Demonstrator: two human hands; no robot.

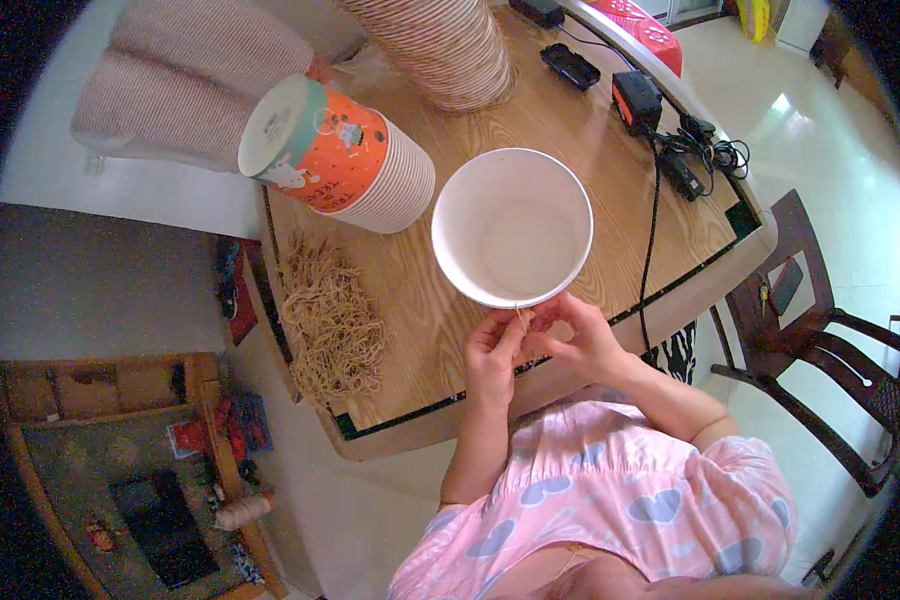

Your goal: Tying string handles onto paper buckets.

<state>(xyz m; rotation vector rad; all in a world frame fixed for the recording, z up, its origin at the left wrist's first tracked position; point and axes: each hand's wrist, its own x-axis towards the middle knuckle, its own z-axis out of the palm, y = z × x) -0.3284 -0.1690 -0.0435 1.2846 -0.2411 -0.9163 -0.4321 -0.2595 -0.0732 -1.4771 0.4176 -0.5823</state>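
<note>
A large white paper bucket (510, 228) stands on the table in front of me, its open mouth facing up and its inside bare. Just under its near rim, both my hands meet at a short piece of tan twine (519, 314). My left hand (494, 348) pinches the twine between thumb and fingertips. Curled fingers of my right hand (578, 342) close in at the same spot, seemingly on the twine too, though the fingertips partly hide it. A loose heap of cut twine pieces (332, 325) lies at the table's left edge.
Left of the bucket, a nested stack of printed orange and green paper buckets (350, 160) leans over. Taller stacks (435, 45) and wrapped stacks (185, 85) stand behind. Black adapters and cables (638, 100) lie at the right of the wooden table (425, 290); a dark chair (805, 310) stands beyond.
</note>
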